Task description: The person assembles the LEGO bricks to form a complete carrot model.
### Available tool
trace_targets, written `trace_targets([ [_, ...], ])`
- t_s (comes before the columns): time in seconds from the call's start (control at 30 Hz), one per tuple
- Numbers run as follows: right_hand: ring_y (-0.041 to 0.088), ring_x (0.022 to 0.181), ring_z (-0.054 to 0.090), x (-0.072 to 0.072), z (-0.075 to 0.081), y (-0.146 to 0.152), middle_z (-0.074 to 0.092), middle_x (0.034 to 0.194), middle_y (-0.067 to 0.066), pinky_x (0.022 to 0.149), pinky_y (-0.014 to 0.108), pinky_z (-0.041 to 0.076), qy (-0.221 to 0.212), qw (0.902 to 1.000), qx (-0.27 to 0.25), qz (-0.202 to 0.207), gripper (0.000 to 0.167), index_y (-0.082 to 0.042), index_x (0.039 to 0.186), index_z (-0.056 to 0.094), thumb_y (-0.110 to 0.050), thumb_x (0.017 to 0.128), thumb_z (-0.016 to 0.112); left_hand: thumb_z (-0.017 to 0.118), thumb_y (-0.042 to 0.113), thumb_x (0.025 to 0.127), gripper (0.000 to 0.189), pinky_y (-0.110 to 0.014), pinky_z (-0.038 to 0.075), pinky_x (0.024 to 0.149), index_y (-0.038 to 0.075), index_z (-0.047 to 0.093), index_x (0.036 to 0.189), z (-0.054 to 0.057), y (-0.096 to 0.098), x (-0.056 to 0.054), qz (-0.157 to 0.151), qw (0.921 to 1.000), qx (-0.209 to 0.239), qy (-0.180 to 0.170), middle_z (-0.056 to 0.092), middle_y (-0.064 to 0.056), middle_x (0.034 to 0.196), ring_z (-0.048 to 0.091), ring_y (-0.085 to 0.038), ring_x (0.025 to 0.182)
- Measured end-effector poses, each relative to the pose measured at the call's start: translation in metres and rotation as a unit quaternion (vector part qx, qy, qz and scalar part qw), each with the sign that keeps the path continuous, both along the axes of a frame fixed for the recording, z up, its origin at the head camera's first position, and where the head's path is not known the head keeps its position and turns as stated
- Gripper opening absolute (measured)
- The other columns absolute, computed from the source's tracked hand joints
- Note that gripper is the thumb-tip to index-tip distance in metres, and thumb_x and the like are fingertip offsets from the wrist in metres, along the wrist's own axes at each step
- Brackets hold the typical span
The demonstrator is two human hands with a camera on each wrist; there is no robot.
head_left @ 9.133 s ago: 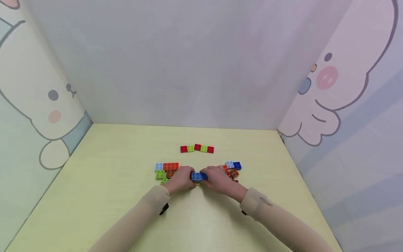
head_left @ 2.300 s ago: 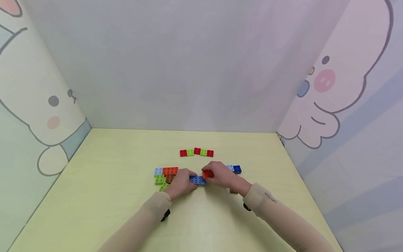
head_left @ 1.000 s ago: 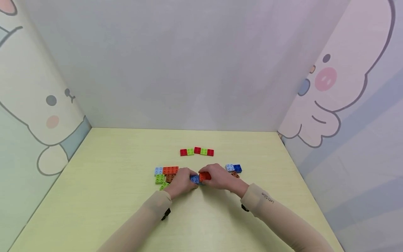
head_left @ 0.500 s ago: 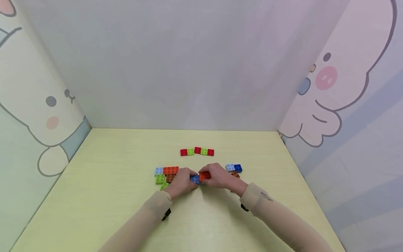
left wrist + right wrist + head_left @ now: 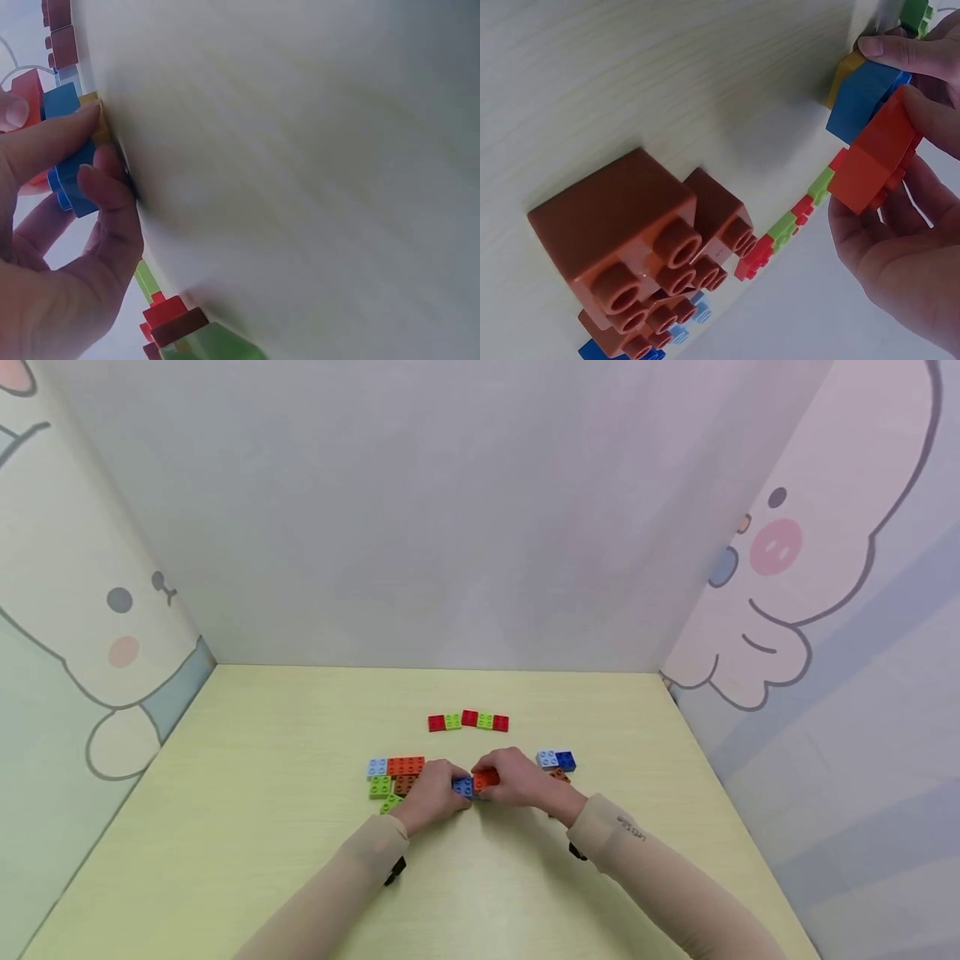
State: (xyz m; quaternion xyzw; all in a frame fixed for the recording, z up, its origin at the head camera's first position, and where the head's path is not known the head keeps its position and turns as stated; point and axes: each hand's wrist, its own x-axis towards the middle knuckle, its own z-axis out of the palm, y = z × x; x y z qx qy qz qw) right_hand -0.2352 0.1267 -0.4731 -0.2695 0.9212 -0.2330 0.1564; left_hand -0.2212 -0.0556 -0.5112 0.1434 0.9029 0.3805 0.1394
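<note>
In the head view my left hand (image 5: 432,795) grips the left end of a blue toy building brick (image 5: 462,787). A yellow brick (image 5: 841,79) sits under the blue one, close over the table, in the right wrist view. My right hand (image 5: 519,779) pinches an orange-red brick (image 5: 874,154) between thumb and fingers. That brick lies against the studded side of the blue brick, over its right end. The left wrist view shows the thumb and fingers of my left hand around the blue brick, partly covering the yellow one.
Left of my hands lie a light blue brick (image 5: 377,767), a long orange-red brick (image 5: 406,765), green bricks (image 5: 380,787) and a brown brick (image 5: 405,784). Rightward are brown bricks (image 5: 615,225), a pale blue brick (image 5: 547,759) and a dark blue brick (image 5: 566,761). A red-green row (image 5: 469,718) lies beyond.
Earlier both hands held the blue brick. Then my right hand held the orange-red brick at its right, and later moved it onto the blue brick's right end. The last second shows hardly any movement.
</note>
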Motion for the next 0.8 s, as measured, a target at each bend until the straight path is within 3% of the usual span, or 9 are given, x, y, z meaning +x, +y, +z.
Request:
trace_targets([
  [0.23,0.013,0.085,0.053,0.000,0.000,-0.003,0.061,0.095,-0.008,0.076,0.026,0.045,-0.007,0.9999,0.011,-0.009,0.031,-0.011,0.112,0.070,-0.015,0.082,0.077,0.079,0.012,0.077,0.021,-0.034,0.047,0.076,0.010,0.075,0.098,-0.001,-0.002,-0.001,-0.005,1.0000,0.007,0.000,0.062,0.007,0.086,0.054,-0.016,0.083],
  [0.5,0.012,0.085,0.052,0.004,-0.002,-0.004,0.064,0.098,-0.005,0.078,0.027,0.045,0.017,0.9997,0.017,-0.010,0.033,-0.010,0.113,0.069,-0.018,0.081,0.077,0.079,0.013,0.078,0.021,-0.033,0.047,0.075,0.011,0.075,0.098,0.000,-0.002,0.000,-0.008,1.0000,0.005,-0.001,0.062,0.007,0.085,0.054,-0.016,0.082],
  [0.8,0.012,0.086,0.053,0.004,-0.010,0.003,0.064,0.098,-0.007,0.076,0.028,0.045,0.003,0.9985,-0.033,-0.044,0.033,-0.013,0.111,0.070,-0.022,0.080,0.079,0.079,0.012,0.078,0.018,-0.033,0.046,0.073,0.012,0.075,0.096,-0.001,-0.001,-0.001,-0.010,0.9999,0.009,-0.003,0.061,0.007,0.082,0.054,-0.016,0.081],
])
